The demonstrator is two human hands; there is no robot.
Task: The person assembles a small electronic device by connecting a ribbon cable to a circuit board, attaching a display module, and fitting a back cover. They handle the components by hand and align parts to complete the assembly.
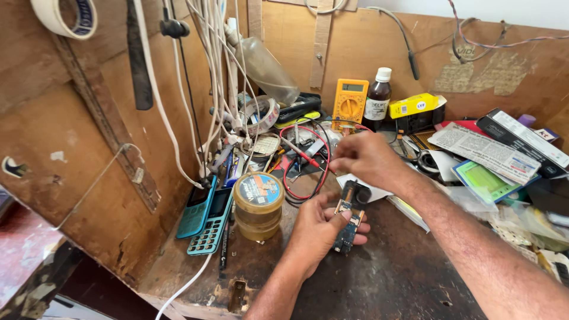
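Left hand (pixel 317 228) curled in a grip, right hand (pixel 364 159) pinching

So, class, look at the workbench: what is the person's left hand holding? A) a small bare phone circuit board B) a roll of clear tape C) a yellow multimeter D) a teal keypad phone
A: the left hand grips a small bare phone circuit board, while the yellow multimeter leans against the back wall.
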